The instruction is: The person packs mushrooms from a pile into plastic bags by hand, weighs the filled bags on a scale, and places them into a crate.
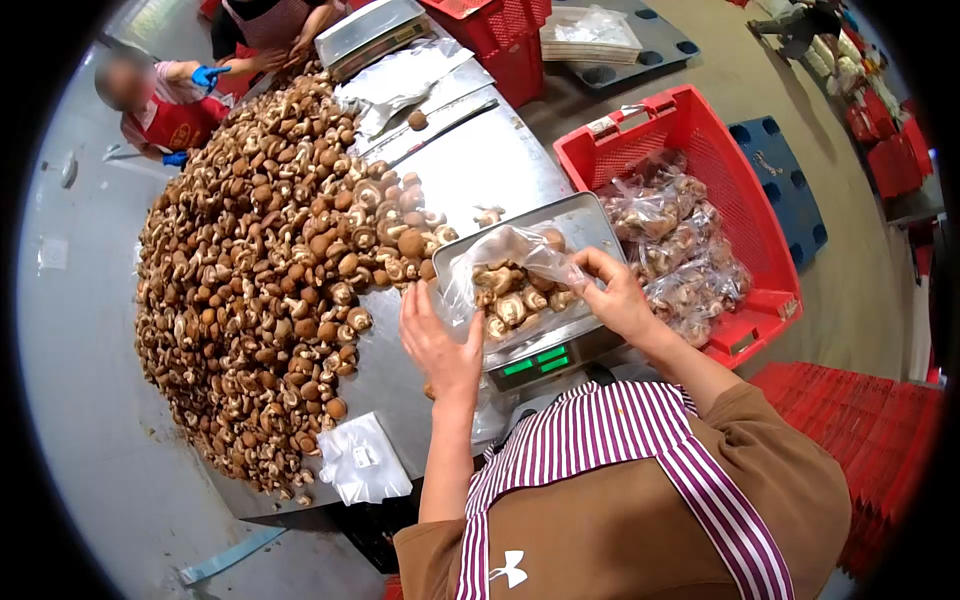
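Observation:
A clear plastic bag (507,251) of mushrooms (515,300) lies on the metal tray of a weighing scale (590,215), with its mouth facing up. My right hand (618,295) pinches the bag's edge on the right side. At the bag's left edge is my left hand (440,343), its fingers stretched upward and thumb apart, against the plastic. Green digits glow on the scale's display (536,361) below the tray. Left of the scale, a large heap of brown mushrooms (260,270) spreads over the metal table (390,400).
Filled bags (680,240) lie in a red crate (770,230) to the right. A stack of empty plastic bags (363,458) rests at the near table edge. Another scale (370,35) stands at the far side, near two co-workers, one wearing blue gloves (208,76).

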A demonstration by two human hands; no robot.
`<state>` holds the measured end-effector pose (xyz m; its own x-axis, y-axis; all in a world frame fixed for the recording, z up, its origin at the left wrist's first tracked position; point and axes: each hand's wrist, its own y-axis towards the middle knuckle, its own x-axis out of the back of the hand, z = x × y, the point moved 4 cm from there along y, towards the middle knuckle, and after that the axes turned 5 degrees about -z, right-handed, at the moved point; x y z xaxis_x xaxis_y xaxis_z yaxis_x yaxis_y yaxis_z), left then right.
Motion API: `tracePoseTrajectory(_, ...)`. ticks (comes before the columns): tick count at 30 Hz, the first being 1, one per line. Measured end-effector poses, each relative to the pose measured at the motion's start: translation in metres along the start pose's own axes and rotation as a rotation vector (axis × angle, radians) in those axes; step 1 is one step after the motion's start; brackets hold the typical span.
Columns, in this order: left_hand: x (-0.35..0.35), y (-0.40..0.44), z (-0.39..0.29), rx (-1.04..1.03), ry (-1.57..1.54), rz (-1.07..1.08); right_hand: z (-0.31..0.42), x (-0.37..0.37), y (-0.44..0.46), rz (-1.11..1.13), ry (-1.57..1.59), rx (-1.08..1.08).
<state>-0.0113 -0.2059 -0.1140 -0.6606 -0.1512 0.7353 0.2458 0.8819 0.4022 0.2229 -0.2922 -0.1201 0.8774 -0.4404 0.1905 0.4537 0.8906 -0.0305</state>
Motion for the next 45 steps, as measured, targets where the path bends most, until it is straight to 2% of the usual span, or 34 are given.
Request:
tracePoseTrajectory(2, -0.007, -0.014, 0.021, 0.163, 0.058, 0.017, -0.012, 0.007, -0.002, 0.014, -0.021, 0.006)
tracePoseTrajectory(3, -0.01, -0.021, 0.031, 0.156, 0.055, 0.02, -0.015, 0.009, -0.003, 0.039, -0.04, 0.012)
tracePoseTrajectory(5, -0.019, -0.039, 0.07, 0.585, -0.065, 0.188, -0.009, 0.012, -0.001, 0.048, -0.022, -0.006)
tracePoseTrajectory(6, -0.02, -0.043, 0.084, 0.58, -0.065, 0.19, -0.005, 0.011, 0.0, 0.065, -0.004, -0.024)
tracePoseTrajectory(8, -0.021, -0.047, 0.104, 0.585, -0.406, 0.128, 0.007, 0.011, 0.009, 0.085, 0.081, -0.074)
tracePoseTrajectory(9, -0.013, -0.039, 0.088, 0.585, -0.407, 0.131, 0.013, 0.01, 0.013, 0.11, 0.165, -0.124)
tracePoseTrajectory(11, 0.022, -0.006, 0.028, 0.601, -0.953, -0.054, 0.03, 0.012, 0.015, 0.107, 0.285, -0.134)
tracePoseTrajectory(12, 0.033, 0.002, 0.008, 0.6, -0.955, -0.056, 0.046, 0.014, 0.015, 0.125, 0.383, -0.034)
tracePoseTrajectory(14, 0.051, 0.014, -0.025, 0.383, -1.066, -0.067, 0.073, 0.016, 0.013, 0.167, 0.542, 0.133)
tracePoseTrajectory(15, 0.051, 0.015, -0.026, 0.381, -1.067, -0.071, 0.073, 0.017, 0.014, 0.169, 0.542, 0.136)
tracePoseTrajectory(17, 0.049, 0.011, -0.023, 0.477, -0.871, -0.044, 0.067, 0.021, 0.014, 0.099, 0.415, 0.098)
tracePoseTrajectory(18, 0.044, 0.005, -0.014, 0.477, -0.871, -0.044, 0.061, 0.023, 0.013, 0.099, 0.415, 0.099)
tracePoseTrajectory(20, 0.032, -0.003, 0.008, 0.422, -0.547, 0.013, 0.043, 0.026, 0.01, 0.138, 0.242, 0.002)
tracePoseTrajectory(21, 0.031, -0.006, 0.009, 0.421, -0.547, 0.017, 0.041, 0.027, 0.009, 0.134, 0.243, 0.0)
tracePoseTrajectory(23, 0.033, -0.015, 0.009, 0.531, -0.679, -0.026, 0.035, 0.032, 0.001, 0.095, 0.272, -0.047)
tracePoseTrajectory(25, 0.032, -0.013, 0.007, 0.533, -0.796, -0.037, 0.038, 0.033, 0.003, 0.09, 0.282, -0.023)
tracePoseTrajectory(27, 0.035, -0.01, -0.003, 0.714, -1.109, -0.086, 0.042, 0.027, 0.003, 0.099, 0.317, -0.026)
tracePoseTrajectory(28, 0.036, -0.007, -0.012, 0.733, -1.206, -0.05, 0.044, 0.025, 0.003, 0.117, 0.27, -0.039)
tracePoseTrajectory(31, 0.03, -0.011, -0.017, 0.663, -1.105, 0.005, 0.053, 0.015, 0.003, 0.168, 0.281, 0.058)
tracePoseTrajectory(32, 0.031, -0.009, -0.022, 0.636, -1.077, -0.016, 0.053, 0.013, 0.003, 0.189, 0.354, 0.052)
tracePoseTrajectory(37, 0.035, -0.004, -0.018, 0.647, -1.15, -0.085, 0.043, 0.018, 0.002, 0.173, 0.316, 0.026)
tracePoseTrajectory(39, 0.045, -0.005, -0.036, 0.675, -1.214, 0.113, 0.051, 0.012, -0.007, 0.295, 0.351, -0.048)
tracePoseTrajectory(41, 0.04, -0.004, -0.056, 0.618, -1.165, 0.179, 0.071, 0.003, -0.013, 0.364, 0.211, 0.181)
tracePoseTrajectory(42, 0.031, -0.005, -0.058, 0.618, -1.13, 0.189, 0.067, -0.005, -0.014, 0.418, 0.246, 0.116)
tracePoseTrajectory(44, 0.017, -0.005, -0.059, 0.663, -1.103, 0.213, 0.047, -0.027, -0.005, 0.413, 0.323, 0.182)
tracePoseTrajectory(45, 0.014, -0.007, -0.062, 0.708, -1.104, 0.229, 0.041, -0.033, -0.001, 0.361, 0.359, 0.317)
